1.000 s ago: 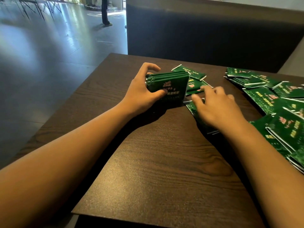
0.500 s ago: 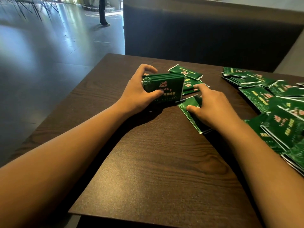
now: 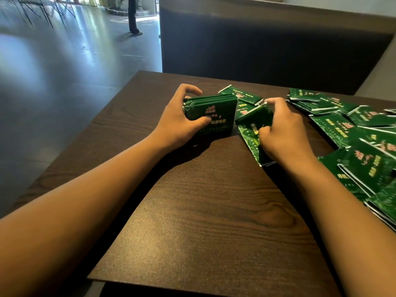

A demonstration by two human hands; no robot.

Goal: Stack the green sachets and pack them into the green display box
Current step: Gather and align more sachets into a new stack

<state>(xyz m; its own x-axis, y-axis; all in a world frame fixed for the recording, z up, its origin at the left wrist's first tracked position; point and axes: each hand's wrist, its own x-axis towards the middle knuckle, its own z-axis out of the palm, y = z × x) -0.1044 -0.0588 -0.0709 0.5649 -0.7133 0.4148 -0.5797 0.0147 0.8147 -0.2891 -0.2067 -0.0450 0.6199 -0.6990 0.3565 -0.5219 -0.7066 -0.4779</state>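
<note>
My left hand (image 3: 179,121) grips a stack of green sachets (image 3: 216,113) standing on edge on the dark wooden table (image 3: 203,211), thumb on the near face and fingers over the top. Just right of it, my right hand (image 3: 282,133) pinches a single green sachet (image 3: 254,116) lifted off the table, tilted toward the stack. Another sachet (image 3: 250,139) lies flat under that hand. Loose green sachets (image 3: 351,133) are scattered across the right side of the table. No green display box is in view.
One sachet (image 3: 243,96) lies behind the stack near the far edge. A dark upholstered bench back (image 3: 267,43) rises beyond the table. The table's left edge drops to a shiny floor (image 3: 53,71), where a person's legs (image 3: 132,18) stand far off.
My right hand has picked a sachet up off the table and raised it toward the stack. My left hand keeps its hold on the stack in the same place.
</note>
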